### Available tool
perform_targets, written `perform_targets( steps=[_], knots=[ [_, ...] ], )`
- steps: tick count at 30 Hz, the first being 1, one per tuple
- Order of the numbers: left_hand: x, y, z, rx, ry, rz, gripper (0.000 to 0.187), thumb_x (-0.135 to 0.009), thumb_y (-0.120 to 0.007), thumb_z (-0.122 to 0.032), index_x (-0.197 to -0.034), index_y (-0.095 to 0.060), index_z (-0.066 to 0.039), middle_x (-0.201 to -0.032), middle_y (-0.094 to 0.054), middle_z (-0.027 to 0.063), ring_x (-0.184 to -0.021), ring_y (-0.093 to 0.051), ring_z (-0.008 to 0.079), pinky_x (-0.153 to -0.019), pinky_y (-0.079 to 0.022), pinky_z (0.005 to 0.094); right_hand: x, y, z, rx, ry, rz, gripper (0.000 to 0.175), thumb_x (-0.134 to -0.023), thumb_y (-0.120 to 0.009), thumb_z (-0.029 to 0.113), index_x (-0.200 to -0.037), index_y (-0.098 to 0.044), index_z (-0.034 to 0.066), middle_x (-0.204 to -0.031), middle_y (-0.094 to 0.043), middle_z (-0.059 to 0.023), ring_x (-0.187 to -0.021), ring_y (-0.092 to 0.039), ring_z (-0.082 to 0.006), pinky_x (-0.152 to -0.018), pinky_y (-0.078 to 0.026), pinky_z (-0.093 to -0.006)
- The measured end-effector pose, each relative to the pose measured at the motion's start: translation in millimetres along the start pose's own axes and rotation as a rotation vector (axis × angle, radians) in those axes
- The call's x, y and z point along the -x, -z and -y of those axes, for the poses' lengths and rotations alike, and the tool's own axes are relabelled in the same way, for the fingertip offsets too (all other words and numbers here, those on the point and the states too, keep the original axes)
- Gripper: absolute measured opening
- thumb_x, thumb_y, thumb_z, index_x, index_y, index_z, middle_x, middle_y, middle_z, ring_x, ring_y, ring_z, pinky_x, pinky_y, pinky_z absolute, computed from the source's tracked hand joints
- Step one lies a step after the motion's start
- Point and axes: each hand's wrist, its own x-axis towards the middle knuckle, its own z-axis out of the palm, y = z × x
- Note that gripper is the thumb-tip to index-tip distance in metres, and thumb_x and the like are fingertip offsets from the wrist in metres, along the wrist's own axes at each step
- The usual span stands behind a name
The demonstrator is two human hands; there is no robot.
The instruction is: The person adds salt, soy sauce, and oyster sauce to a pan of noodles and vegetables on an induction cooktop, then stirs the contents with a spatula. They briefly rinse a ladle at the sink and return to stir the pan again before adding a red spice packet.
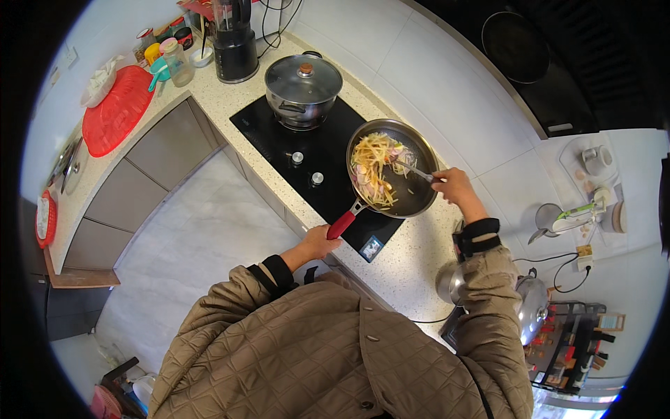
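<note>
My left hand [315,242] grips the red handle [341,225] of a frying pan [419,196] at the right end of a black glass cooktop [309,157]. Shredded pale yellow food [374,162], which looks like potato strips, is heaped on the pan's left side. Pinkish slices, perhaps meat or onion, are mixed into it. In my right hand [454,187] is the dark end of a metal spatula or spoon [417,171]. Its head is among the food and partly hidden there.
A lidded steel pot [303,94] stands on the cooktop's far burner, near two silver knobs [307,168]. Behind it is a black blender [235,52]. A red plastic cover [118,112] lies on the left counter. A steel vessel [449,282] sits beside my right forearm. The range hood [523,68] overhangs upper right.
</note>
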Motion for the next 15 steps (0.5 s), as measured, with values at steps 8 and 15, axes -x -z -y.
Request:
perform_targets(
  steps=[8,15],
  knots=[
    [-1,0,3,0.019,0.046,-0.011,0.037,-0.078,-0.072,-0.031,-0.093,-0.059,0.001,-0.063,-0.060,0.0121,-0.046,-0.061,0.0225,-0.046,-0.050,0.0352,21,-22,5,0.455,0.080,-0.046,0.022,-0.077,-0.071,0.020,-0.098,-0.074,0.0138,-0.097,-0.070,-0.0138,-0.093,-0.067,-0.0332,-0.081,-0.054,-0.0425],
    [-2,1,4,0.013,0.031,0.004,0.038,-0.080,-0.071,-0.030,-0.100,-0.059,0.001,-0.063,-0.060,0.0113,-0.046,-0.060,0.0210,-0.043,-0.049,0.0343,35,38,-15,0.733,0.006,-0.076,0.019,-0.078,-0.070,0.017,-0.095,-0.074,0.0108,-0.096,-0.070,-0.0153,-0.092,-0.067,-0.0348,-0.079,-0.055,-0.0437]
  ],
)
